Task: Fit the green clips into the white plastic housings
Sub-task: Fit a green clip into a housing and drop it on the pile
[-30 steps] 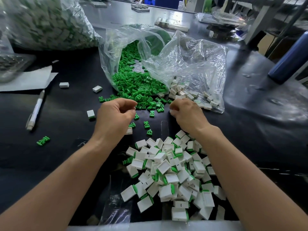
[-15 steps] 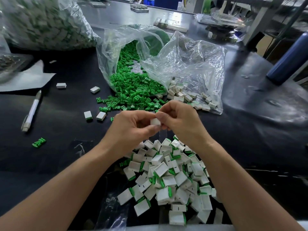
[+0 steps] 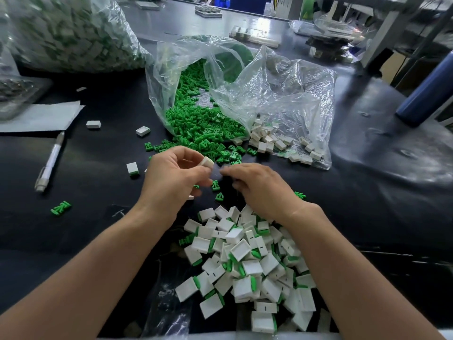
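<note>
Left hand [image 3: 175, 176] pinching one white housing [image 3: 207, 162]; right hand [image 3: 261, 188] state not determinable
You are holding the white housing between the fingertips of your left hand, over the black bench [image 3: 98, 231]. Your right hand is hovering just beside it with fingers curled and motion-blurred; whether it is grasping anything cannot be told. The green clips [image 3: 203, 130] are spilling from a clear bag [image 3: 171, 77] beyond both hands, a few lying loose near your fingers, and the assembled pieces [image 3: 245, 261] are lying heaped between your forearms
</note>
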The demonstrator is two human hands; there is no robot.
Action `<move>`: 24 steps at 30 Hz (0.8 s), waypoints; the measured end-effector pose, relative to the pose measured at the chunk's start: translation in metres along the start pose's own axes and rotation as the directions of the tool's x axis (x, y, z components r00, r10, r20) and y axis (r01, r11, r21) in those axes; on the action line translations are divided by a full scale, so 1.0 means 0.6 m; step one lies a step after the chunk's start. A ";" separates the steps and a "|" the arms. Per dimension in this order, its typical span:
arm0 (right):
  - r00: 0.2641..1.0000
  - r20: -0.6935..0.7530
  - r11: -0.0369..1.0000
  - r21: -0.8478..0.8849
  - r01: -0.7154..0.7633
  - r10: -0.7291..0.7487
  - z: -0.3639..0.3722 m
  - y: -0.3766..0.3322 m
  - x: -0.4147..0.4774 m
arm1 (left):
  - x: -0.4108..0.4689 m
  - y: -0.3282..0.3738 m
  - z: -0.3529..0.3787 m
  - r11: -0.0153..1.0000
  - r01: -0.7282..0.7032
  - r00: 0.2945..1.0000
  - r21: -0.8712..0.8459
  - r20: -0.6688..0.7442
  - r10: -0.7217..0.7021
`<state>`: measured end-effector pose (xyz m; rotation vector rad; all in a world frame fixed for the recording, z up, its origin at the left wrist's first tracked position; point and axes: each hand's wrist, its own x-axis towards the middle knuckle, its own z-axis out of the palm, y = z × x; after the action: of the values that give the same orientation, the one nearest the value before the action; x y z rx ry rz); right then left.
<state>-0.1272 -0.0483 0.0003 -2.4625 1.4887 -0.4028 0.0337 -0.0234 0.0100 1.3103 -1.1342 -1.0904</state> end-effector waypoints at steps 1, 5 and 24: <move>1.000 -0.020 1.000 0.017 -0.021 0.021 -0.001 0.002 -0.001 | 0.000 0.001 0.000 1.000 0.004 1.000 -0.007 -0.001 -0.004; 0.997 -0.032 0.998 0.027 -0.063 0.064 0.003 0.006 -0.003 | 0.001 0.005 -0.002 0.999 0.015 1.000 -0.052 -0.015 -0.016; 0.988 -0.063 0.990 0.043 -0.138 0.140 -0.001 0.013 -0.004 | -0.004 0.005 0.005 0.994 0.074 0.995 -0.083 0.079 -0.068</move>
<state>-0.1347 -0.0498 -0.0023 -2.3195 1.6509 -0.4855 0.0303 -0.0216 0.0130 1.2594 -1.0917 -1.2372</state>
